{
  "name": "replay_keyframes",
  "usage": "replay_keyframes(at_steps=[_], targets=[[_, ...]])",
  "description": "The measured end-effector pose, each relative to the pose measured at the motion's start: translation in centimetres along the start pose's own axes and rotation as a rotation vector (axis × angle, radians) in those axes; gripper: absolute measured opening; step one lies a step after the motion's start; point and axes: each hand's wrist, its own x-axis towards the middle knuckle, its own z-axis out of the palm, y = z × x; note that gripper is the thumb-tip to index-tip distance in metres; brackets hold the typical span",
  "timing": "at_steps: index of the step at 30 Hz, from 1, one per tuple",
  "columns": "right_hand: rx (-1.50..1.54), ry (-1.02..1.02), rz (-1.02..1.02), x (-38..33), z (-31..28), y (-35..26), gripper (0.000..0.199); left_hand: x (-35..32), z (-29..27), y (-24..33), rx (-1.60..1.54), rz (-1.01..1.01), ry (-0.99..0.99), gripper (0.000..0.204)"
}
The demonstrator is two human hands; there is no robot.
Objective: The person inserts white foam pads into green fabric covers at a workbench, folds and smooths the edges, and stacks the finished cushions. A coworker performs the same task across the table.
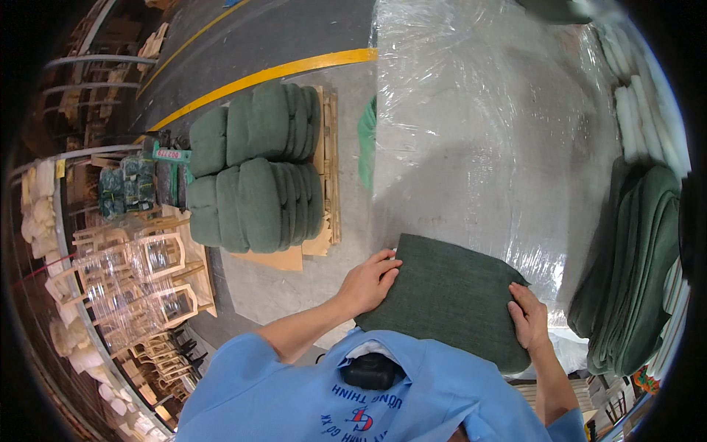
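Note:
A flat, dark green fabric cushion cover (449, 302) lies in front of my chest, over the near edge of a table wrapped in clear plastic film. My left hand (370, 282) grips its left edge, fingers curled at the rim. On the opposite edge, near the upper right corner, my right hand (529, 317) is closed with its fingertips on top of the fabric. What the cover holds inside, if anything, does not show. To the right stands a pile of similar dark green covers (637, 272), pressed close together.
The film-wrapped table (479, 147) stretches away ahead. Left of it, a wooden pallet (333, 169) bears plump green cushions (258, 206) in rows. Wooden frames (158, 254) wrapped in film and metal racks stand further left. White foam pieces (639, 121) stand at the far right.

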Motion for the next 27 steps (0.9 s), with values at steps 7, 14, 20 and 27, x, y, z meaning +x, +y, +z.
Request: replay_keyframes(at_steps=[7,14,20,27], targets=[[-0.114,0.015,-0.052,0.8,-0.7,0.4,0.037,2.5,-0.3,-2.4,-0.103,-0.026,0.039,0.035],[0.194,0.367,0.111,-6.5,-3.0,-3.2,0.035,-2.4,1.0,-4.1,-0.946,-0.258,0.254,0.052],[0.259,0.516,0.068,-11.8,2.0,-3.4,0.036,-5.6,4.4,-3.4,-1.454,-0.36,0.284,0.05],[0.114,0.686,0.036,-9.1,2.6,-4.0,0.043,-4.6,4.5,-2.4,-1.506,-0.235,0.357,0.05]])
